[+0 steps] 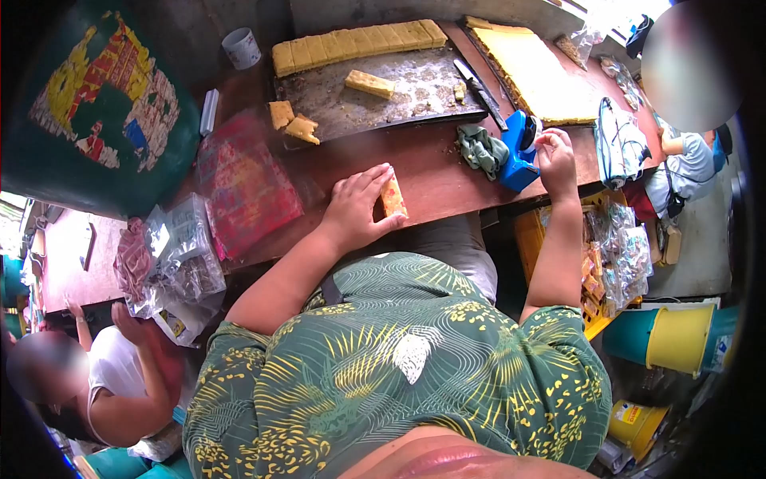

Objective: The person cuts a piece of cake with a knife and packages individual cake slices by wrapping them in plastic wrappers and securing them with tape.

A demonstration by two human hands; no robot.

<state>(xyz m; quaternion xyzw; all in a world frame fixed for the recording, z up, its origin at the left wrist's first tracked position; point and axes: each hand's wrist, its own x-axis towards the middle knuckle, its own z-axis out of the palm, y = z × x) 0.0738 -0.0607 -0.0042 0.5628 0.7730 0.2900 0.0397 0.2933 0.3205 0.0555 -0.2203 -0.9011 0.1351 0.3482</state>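
My left hand (357, 209) rests at the table's front edge, its fingers and thumb around a wrapped slice of cake (392, 196). Over at the right, my right hand (554, 152) is raised beside a blue tape dispenser (521, 152), fingertips pinched together near its top; what they hold, if anything, is too small to make out. A crumpled grey-green cloth (482, 150) lies just left of the dispenser. Behind, a dark tray (335, 95) carries a row of cut cake (359, 46) and one loose slice (369, 84). Two broken pieces (302, 128) sit at its left corner.
A knife (479, 86) lies along the tray's right edge, near a second cake slab (533, 72). Red plastic (247, 184), clear bags (179, 247) and a white cup (241, 48) are on the left. A yellow crate (594, 323) holds wrapped packs. People are at both sides.
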